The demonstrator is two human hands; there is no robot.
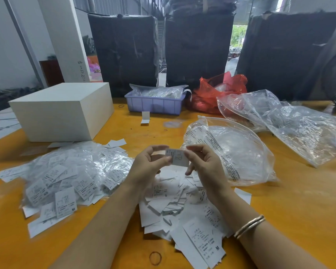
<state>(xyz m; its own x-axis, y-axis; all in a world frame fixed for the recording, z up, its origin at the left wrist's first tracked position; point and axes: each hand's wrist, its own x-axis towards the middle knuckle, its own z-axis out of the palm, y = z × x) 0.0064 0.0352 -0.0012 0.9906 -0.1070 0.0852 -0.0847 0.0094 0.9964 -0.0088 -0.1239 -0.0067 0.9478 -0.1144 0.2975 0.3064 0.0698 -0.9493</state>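
Above the middle of the table (291, 202), both hands hold one small white label (178, 157) in the air, printed side up. The left hand (149, 162) has its grip closed on the label's left edge, thumb pressed against it and fingers curled above. The right hand (202, 164) pinches the label's upper right corner between thumb and forefinger, with its other fingers loosely bent below. A bracelet (249, 226) sits on the right wrist.

Directly under the hands lies a loose pile of labels (173, 208), some showing size letters, spreading toward the near edge of the table. To the left is a heap of bagged labels (66, 177) in crinkled clear film. Just right of the right hand sits a clear zip bag (241, 152), its mouth open toward the hands. Further right lie larger clear plastic bags (299, 123).

A white box (62, 111) stands at the back left, a purple tray (155, 104) behind the hands, and a red bag (211, 94) beside the tray. A rubber band (155, 258) lies on the table between the forearms. Dark wrapped bales (124, 49) stand behind the table. Nothing lies between the hands and the label
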